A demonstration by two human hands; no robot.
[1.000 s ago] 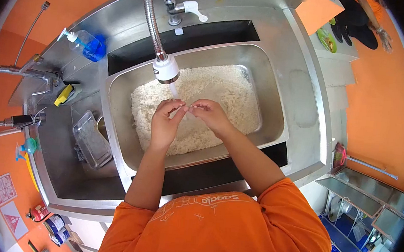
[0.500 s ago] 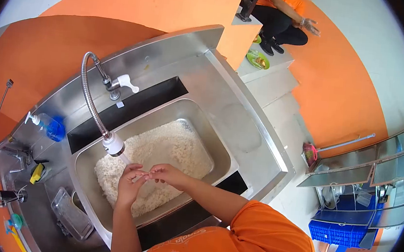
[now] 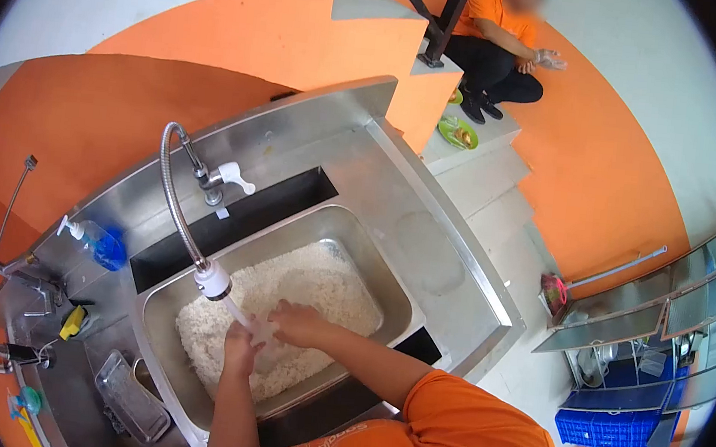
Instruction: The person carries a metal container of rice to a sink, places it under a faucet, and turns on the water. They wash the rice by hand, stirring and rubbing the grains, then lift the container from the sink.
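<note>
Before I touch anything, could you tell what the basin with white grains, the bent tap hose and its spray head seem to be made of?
Basin: probably stainless steel, satin finish; grey walls with soft highlights.
Tap hose: likely metal, shiny; its ribbed surface shows bright glints.
Spray head: perhaps smooth plastic; white body without metallic shine, but coated metal is possible.

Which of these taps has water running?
The white-nozzled tap over the metal basin: a stream falls from it near the left hand. The dark-nozzled tap at far left shows none.
</note>
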